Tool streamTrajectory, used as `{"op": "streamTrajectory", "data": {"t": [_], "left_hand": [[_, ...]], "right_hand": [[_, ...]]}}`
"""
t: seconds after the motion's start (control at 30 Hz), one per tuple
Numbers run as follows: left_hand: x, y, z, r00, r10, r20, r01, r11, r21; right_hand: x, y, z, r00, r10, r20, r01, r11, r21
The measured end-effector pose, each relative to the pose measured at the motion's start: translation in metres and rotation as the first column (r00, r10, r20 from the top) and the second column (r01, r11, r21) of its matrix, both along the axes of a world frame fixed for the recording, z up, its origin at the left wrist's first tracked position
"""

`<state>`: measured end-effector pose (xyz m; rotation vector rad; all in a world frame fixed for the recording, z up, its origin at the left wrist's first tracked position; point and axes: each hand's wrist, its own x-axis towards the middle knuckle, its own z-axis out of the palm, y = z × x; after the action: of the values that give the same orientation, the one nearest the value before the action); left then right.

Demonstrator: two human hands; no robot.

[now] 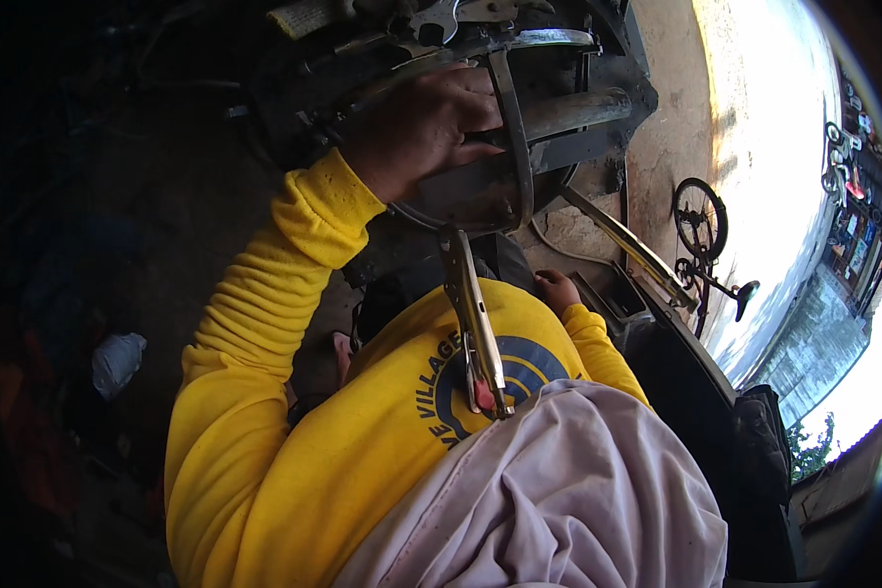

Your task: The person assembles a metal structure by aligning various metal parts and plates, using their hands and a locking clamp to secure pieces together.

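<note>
My left hand (441,122) reaches to a dark metal frame (578,152) at the top. Its fingers are curled and closed at a curved metal strip (517,147), which bends down across a round hoop. A thick rusty tube (578,113) lies behind that strip. A pair of locking pliers (472,318) is clamped at the hoop's near edge; its handles hang toward me in front of my yellow shirt. Lower right, my right hand (557,290) stays close to my body, small and partly hidden. Its fingers look curled, and what they hold, if anything, cannot be made out.
Spanners and other metal tools (431,22) lie on top of the frame. A long metal bar (632,245) slants down on the right. Beyond it a bicycle (701,230) stands near a wall edge. A pale plastic bag (119,364) lies on the dark floor at left.
</note>
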<state>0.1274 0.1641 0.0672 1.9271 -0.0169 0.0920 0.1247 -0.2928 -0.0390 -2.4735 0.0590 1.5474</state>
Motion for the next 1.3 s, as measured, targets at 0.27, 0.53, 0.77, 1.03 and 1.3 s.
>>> {"op": "streamTrajectory", "data": {"t": [0.27, 0.53, 0.77, 1.03, 1.3], "left_hand": [[0.006, 0.006, 0.01, 0.975, -0.121, 0.186, 0.102, 0.989, 0.104], [-0.021, 0.014, 0.025, 0.997, -0.072, 0.042, 0.067, 0.992, 0.109], [-0.075, 0.014, 0.055, 0.981, 0.192, -0.034, -0.191, 0.981, 0.026], [-0.103, -0.023, 0.046, 0.697, 0.711, 0.09, -0.693, 0.637, 0.336], [-0.111, -0.088, 0.005, 0.057, 0.989, 0.135, -0.89, -0.011, 0.456]], "right_hand": [[0.0, 0.006, 0.004, 0.999, -0.047, 0.008, 0.047, 0.999, 0.021], [0.006, -0.018, -0.008, 0.934, -0.357, 0.003, 0.354, 0.928, 0.115], [0.111, -0.009, 0.029, 0.793, -0.45, 0.412, 0.209, 0.834, 0.511], [0.237, 0.205, 0.194, 0.765, 0.195, 0.614, -0.629, 0.433, 0.646], [0.234, 0.322, 0.162, 0.403, 0.722, 0.562, -0.548, -0.302, 0.78]]}}
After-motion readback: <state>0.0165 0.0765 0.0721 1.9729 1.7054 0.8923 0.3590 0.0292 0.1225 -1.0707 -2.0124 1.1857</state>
